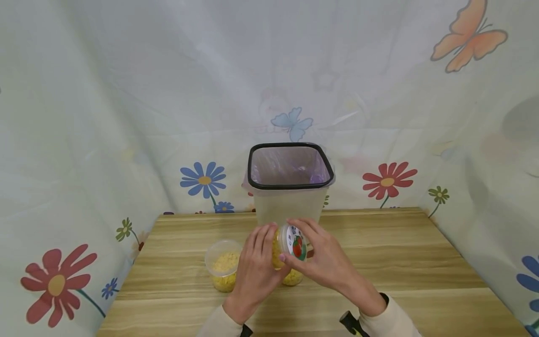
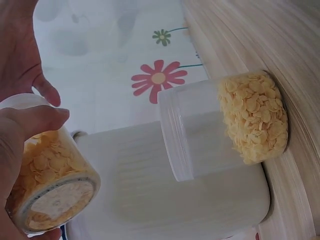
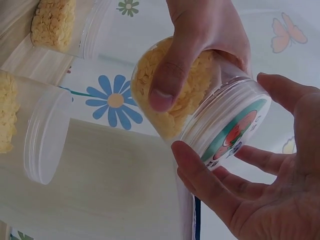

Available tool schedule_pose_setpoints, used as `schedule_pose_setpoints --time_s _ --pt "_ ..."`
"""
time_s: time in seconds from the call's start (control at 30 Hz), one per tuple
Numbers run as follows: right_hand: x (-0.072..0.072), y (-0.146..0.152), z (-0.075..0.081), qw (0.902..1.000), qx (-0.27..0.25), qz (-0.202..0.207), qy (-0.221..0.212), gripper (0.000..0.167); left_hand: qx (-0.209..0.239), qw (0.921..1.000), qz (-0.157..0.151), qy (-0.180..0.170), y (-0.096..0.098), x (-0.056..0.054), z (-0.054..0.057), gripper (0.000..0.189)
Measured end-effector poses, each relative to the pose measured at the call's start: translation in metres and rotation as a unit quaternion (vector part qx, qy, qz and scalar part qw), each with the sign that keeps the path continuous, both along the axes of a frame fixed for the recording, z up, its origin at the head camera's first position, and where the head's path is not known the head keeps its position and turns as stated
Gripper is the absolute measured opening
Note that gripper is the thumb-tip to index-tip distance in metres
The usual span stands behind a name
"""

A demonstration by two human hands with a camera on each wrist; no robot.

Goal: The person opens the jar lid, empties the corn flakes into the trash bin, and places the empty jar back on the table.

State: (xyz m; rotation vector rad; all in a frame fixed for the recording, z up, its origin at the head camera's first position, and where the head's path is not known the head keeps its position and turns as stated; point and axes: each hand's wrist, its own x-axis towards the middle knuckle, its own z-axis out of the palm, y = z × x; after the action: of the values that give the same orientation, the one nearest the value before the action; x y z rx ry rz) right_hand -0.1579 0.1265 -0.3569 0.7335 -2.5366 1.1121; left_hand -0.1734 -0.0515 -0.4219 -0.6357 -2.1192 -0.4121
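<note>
Above the table, my two hands hold a clear plastic jar point(image 1: 276, 248) of yellow flakes, tilted on its side. My left hand point(image 1: 258, 274) grips the jar's body, its thumb across the side in the right wrist view. The fingers and thumb of my right hand point(image 1: 328, 262) pinch the rim of the lid point(image 3: 230, 132), which bears a red tomato label. The lid sits on the jar's mouth. A second jar of flakes point(image 1: 225, 274) stands left of my left hand. A third jar point(image 2: 252, 117), with a translucent lid, stands beyond my hands, which partly hide it in the head view.
A pale bin point(image 1: 286, 201) with a black rim and a thin plastic liner stands behind the hands at the table's back. The wood-grain table point(image 1: 391, 262) extends to both sides. A white curtain point(image 1: 189, 84) printed with flowers and butterflies surrounds it.
</note>
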Motion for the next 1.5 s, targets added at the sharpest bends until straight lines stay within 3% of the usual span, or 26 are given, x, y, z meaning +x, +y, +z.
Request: schedule_pose_setpoints --time_s 0.6,0.83,0.97,1.27,1.4,1.5 --pt "-0.006 0.008 -0.007 0.9989 -0.018 0.043 0.004 0.066 -0.005 0.9999 -0.01 -0.002 0.0 -0.003 -0.002 0.087" --pt "-0.008 0.015 -0.009 0.9963 -0.009 0.08 0.032 0.067 -0.001 0.9998 -0.016 -0.006 0.0 -0.003 -0.002 0.08" --pt "-0.01 0.018 -0.008 0.9935 0.018 0.088 0.07 0.071 -0.001 0.9998 -0.019 -0.007 -0.001 -0.003 -0.003 0.088" --pt "-0.014 0.026 -0.01 0.9752 0.072 0.132 0.163 0.078 0.003 0.9996 -0.024 -0.017 0.001 0.0 -0.002 0.1" --pt "-0.015 0.029 -0.011 0.9711 0.075 0.143 0.175 0.08 0.005 0.9995 -0.026 -0.018 0.002 0.001 -0.001 0.101" --pt "-0.014 0.029 -0.01 0.9729 0.08 0.145 0.162 0.087 0.01 0.9994 -0.029 -0.017 0.002 0.001 -0.001 0.1"
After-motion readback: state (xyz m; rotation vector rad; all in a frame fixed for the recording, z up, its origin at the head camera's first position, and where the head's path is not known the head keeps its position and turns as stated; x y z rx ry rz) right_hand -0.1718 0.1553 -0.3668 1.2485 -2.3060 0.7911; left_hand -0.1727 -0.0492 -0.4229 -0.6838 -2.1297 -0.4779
